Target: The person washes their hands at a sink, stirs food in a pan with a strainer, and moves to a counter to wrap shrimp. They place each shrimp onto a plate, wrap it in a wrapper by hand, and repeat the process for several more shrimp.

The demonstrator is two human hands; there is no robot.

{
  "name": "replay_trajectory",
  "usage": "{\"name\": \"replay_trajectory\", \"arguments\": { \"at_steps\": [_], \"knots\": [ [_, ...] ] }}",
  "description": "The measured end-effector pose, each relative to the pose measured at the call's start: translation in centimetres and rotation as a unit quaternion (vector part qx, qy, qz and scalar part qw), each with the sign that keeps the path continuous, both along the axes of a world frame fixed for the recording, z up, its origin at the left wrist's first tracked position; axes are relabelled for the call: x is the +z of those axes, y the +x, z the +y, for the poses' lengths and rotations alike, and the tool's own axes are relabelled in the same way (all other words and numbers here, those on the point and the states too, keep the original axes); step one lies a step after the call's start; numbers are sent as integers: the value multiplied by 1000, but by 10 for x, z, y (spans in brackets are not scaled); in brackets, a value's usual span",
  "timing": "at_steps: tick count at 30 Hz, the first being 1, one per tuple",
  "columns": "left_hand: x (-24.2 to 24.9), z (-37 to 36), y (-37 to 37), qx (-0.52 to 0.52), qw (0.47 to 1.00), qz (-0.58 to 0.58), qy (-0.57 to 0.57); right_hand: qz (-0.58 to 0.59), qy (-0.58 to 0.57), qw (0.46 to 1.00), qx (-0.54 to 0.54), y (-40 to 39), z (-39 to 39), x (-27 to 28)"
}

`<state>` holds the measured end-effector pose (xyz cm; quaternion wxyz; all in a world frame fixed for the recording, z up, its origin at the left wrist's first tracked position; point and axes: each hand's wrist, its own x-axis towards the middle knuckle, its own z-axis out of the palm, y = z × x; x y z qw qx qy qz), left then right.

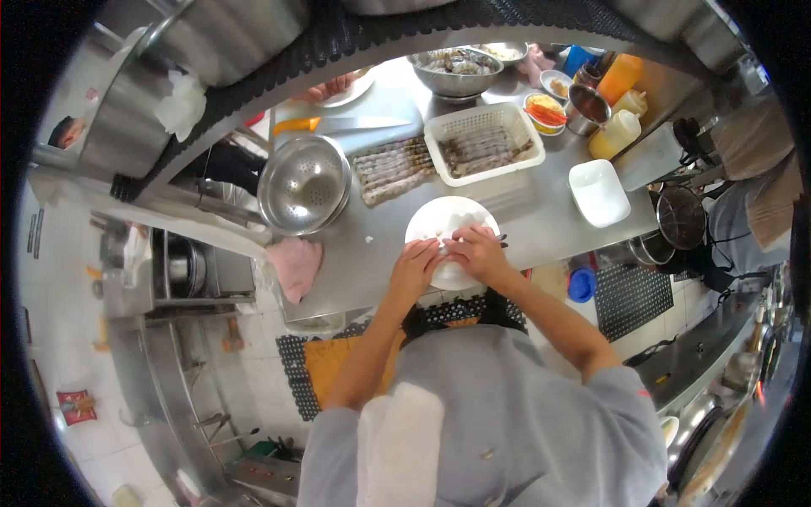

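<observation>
Both hands are over a white plate [426, 216] at the front edge of the steel table. My left hand [417, 265] has its fingers bent inward at the plate's middle, and the fingertips of my right hand [476, 253] come close to them. Small white pieces lie on the plate by the fingertips; whatever the fingers pinch is too small to make out. A dark, thin object shows beside my right hand. Behind the plate, rows of shrimp [393, 171] lie on the table beside a white perforated basket [447, 175] with more shrimp inside.
A steel colander [304, 186] and a pink cloth [295, 267] are at the left. An orange-handled knife [355, 123] lies on a board. At the right stand a white square container [599, 193] and squeeze bottles [614, 135]. Across the back runs a shelf edge [355, 56].
</observation>
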<state>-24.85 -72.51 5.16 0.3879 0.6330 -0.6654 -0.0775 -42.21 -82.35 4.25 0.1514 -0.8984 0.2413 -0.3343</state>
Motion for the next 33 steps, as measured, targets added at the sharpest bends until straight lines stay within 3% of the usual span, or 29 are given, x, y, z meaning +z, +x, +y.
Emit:
{"name": "replay_trajectory", "arguments": {
  "at_steps": [11, 16, 18, 25, 30, 33],
  "knots": [
    [-12, 3, 5, -20, 1000, 0, 15, 22, -11, 1000, 19, 8, 3, -3],
    [4, -1, -3, -1, 1000, 2, 10, 4, -34, 999, 6, -2, -2, -9],
    [8, -7, -6, -44, 999, 9, 26, 8, -23, 1000, -8, -11, -6, -6],
    [-11, -13, -9, -40, 998, 27, 32, 23, -22, 999, -4, -11, -8, 0],
    [-3, -7, -8, -17, 1000, -3, 15, 91, -2, 996, -13, -12, -7, -1],
    [-6, 0, 1, 0, 1000, -11, 16, 19, -43, 999, -13, -1, 1, 15]
  ]
}}
